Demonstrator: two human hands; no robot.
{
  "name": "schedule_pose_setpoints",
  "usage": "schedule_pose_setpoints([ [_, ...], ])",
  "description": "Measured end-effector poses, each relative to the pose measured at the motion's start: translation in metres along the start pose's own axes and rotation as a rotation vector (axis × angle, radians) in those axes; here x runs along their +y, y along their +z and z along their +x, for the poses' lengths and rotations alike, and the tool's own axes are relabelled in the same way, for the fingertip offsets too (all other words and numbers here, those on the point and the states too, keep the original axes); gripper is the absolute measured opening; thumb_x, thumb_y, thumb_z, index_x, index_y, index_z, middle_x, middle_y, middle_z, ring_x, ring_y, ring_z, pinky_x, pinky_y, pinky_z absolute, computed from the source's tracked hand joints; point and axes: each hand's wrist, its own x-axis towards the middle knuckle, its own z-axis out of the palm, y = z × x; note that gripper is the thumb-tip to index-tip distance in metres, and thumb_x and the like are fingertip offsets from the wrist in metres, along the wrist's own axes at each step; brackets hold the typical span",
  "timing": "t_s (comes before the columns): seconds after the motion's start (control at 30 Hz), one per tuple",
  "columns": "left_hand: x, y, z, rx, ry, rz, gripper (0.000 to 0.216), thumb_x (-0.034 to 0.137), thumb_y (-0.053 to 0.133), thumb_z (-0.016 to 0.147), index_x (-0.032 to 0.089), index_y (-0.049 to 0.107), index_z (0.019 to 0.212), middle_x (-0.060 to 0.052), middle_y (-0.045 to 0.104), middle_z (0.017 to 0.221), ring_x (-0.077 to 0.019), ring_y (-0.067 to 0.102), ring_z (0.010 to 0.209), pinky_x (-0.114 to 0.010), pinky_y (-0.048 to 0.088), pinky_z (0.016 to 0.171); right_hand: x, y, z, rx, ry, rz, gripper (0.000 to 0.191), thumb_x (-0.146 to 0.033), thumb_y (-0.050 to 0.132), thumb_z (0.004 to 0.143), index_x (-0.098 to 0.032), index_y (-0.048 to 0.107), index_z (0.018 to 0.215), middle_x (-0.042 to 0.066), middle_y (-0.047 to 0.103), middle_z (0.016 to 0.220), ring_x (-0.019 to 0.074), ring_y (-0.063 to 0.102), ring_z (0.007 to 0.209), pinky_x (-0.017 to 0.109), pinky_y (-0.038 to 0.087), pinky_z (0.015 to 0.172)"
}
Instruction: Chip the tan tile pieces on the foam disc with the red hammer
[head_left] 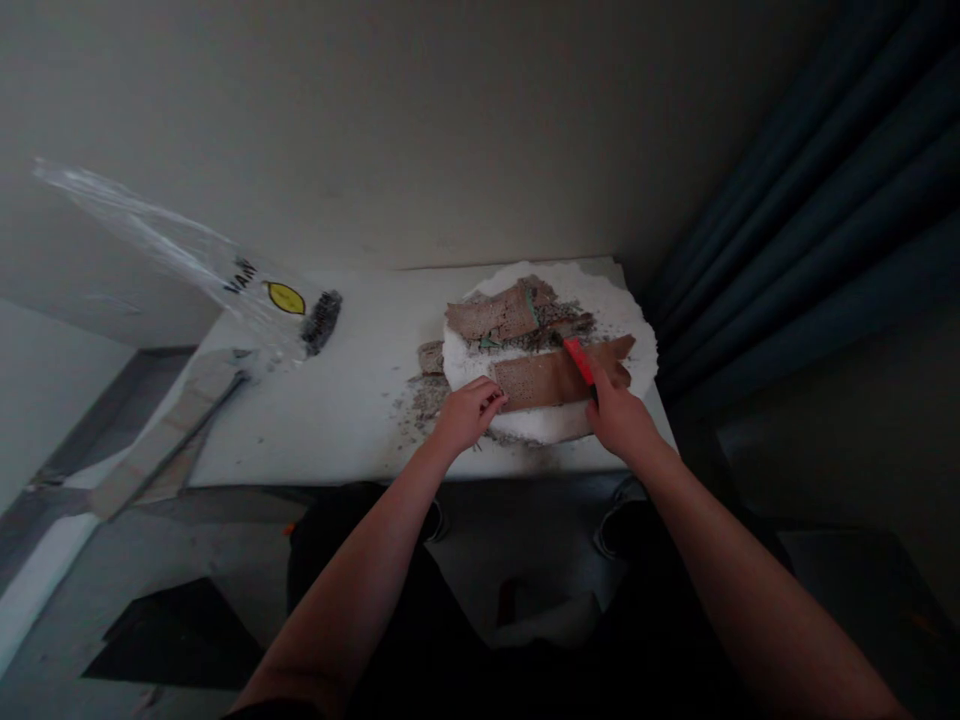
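Note:
A long brown strip (536, 382) with a rough, pitted surface lies across a white scalloped-edged mat (551, 428). My left hand (466, 412) has its fingers curled together at the strip's near left corner. In my right hand (621, 412) is a red tool (578, 358) with a dark handle, tilted over the strip's right part. Its tip is too small to make out. Behind the strip sits a second brown rough piece (495, 314), with dark crumbly bits and green flecks around it.
Grey crumbs (427, 400) are scattered on the white table (322, 420), left of the mat. At its left stand a clear plastic bag (247, 285) with a yellow lemon print and a flattened cardboard piece (169, 430). A dark curtain (810, 230) hangs at the right.

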Motion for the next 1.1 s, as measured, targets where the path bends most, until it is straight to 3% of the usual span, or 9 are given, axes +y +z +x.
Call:
schedule_pose_setpoints([
  [0.1,0.001,0.001,0.0,0.003,0.004,0.027,0.023,0.035,0.05,0.096,0.019,0.062,0.085,-0.004,0.064,0.091,-0.0139,0.06,0.079,-0.028,0.048,0.074,-0.003,-0.005,-0.013,0.088,-0.06,0.259,0.078,-0.021,0.048,0.09,-0.028,0.017,0.161,0.013,0.066,0.12,0.0266,0.068,0.086,0.038,0.054,0.074],
  [0.2,0.001,0.003,0.001,0.008,0.01,0.037,0.023,0.034,0.049,0.097,0.019,0.063,0.086,-0.004,0.065,0.093,-0.0143,0.06,0.081,-0.028,0.047,0.076,-0.004,-0.013,-0.034,0.11,-0.133,0.479,0.073,-0.029,0.047,0.092,-0.027,0.021,0.16,0.011,0.068,0.114,0.024,0.067,0.08,0.037,0.057,0.069],
  [0.37,0.001,0.005,0.002,0.03,0.031,0.042,0.021,0.033,0.05,0.096,0.019,0.065,0.091,-0.005,0.065,0.097,-0.015,0.061,0.084,-0.028,0.047,0.079,-0.006,-0.016,-0.064,-0.077,-0.18,0.634,0.073,-0.035,0.042,0.096,-0.03,0.013,0.162,0.003,0.065,0.084,0.0179,0.059,0.054,0.033,0.054,0.053],
  [0.53,-0.001,0.007,0.002,0.034,0.021,0.089,0.023,0.034,0.049,0.097,0.019,0.066,0.094,-0.006,0.065,0.098,-0.0161,0.062,0.086,-0.029,0.047,0.08,-0.016,-0.012,-0.078,-0.182,-0.284,0.718,0.066,-0.031,0.041,0.097,-0.035,0.02,0.16,-0.002,0.06,0.074,0.0148,0.055,0.05,0.028,0.049,0.05],
  [0.7,-0.001,0.009,0.001,0.062,0.023,0.111,0.027,0.036,0.047,0.098,0.017,0.066,0.095,-0.006,0.066,0.095,-0.0167,0.063,0.086,-0.029,0.048,0.079,-0.025,-0.025,-0.093,-0.11,-0.296,0.517,0.069,-0.03,0.042,0.098,-0.03,0.015,0.162,0.004,0.068,0.079,0.0198,0.062,0.059,0.031,0.05,0.058],
  [0.87,0.002,0.008,0.001,0.067,0.021,0.087,0.028,0.037,0.048,0.098,0.016,0.065,0.092,-0.006,0.066,0.094,-0.0155,0.062,0.082,-0.028,0.047,0.076,-0.03,-0.037,-0.104,-0.02,-0.312,0.204,0.062,-0.027,0.04,0.098,-0.023,0.028,0.159,0.011,0.074,0.088,0.028,0.069,0.076,0.038,0.05,0.07],
  [1.1,0.004,0.007,0.001,0.054,0.002,0.104,0.029,0.038,0.048,0.098,0.016,0.065,0.09,-0.007,0.065,0.091,-0.0166,0.061,0.079,-0.028,0.045,0.072,-0.039,-0.034,-0.103,-0.021,-0.377,0.112,0.064,-0.022,0.038,0.099,-0.023,0.023,0.161,0.011,0.075,0.1,0.026,0.071,0.08,0.034,0.05,0.07],
])
